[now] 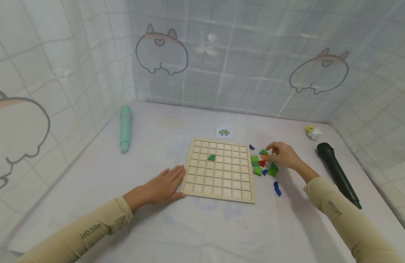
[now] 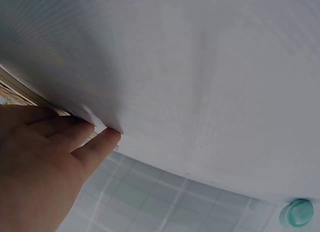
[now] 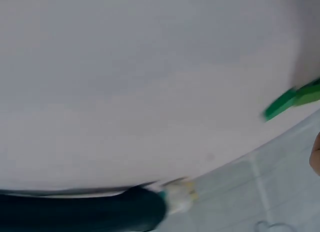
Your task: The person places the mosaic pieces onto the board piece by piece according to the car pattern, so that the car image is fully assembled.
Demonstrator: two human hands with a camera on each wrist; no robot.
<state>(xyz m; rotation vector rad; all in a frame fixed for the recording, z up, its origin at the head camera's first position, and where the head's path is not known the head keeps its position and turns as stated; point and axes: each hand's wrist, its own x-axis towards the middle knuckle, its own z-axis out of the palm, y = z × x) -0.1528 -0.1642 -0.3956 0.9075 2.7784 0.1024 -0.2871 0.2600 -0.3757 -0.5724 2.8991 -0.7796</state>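
My left hand [image 1: 166, 184] lies flat with straight fingers, fingertips against the left edge of a wooden grid board [image 1: 219, 199]. One green quarter-round piece [image 1: 211, 157] sits on the board in its upper left part. My right hand [image 1: 283, 155] hovers over a loose pile of coloured pieces at the board's right. Its thumb and forefinger stand apart around an orange piece [image 1: 264, 156]. Next to it lie a red piece [image 1: 262, 163], several green pieces [image 1: 257, 170] and small blue pieces [image 1: 277, 189]. In the right wrist view, green pieces [image 3: 281, 104] show at the right edge.
A small picture card with a turtle pattern [image 1: 224, 132] lies behind the board. A mint-green microphone-shaped object [image 1: 125, 128] is at the far left. On the right are a dark microphone [image 1: 337, 173] and a small white-and-yellow figurine [image 1: 313, 132]. Patterned curtains [image 1: 222, 54] enclose the table.
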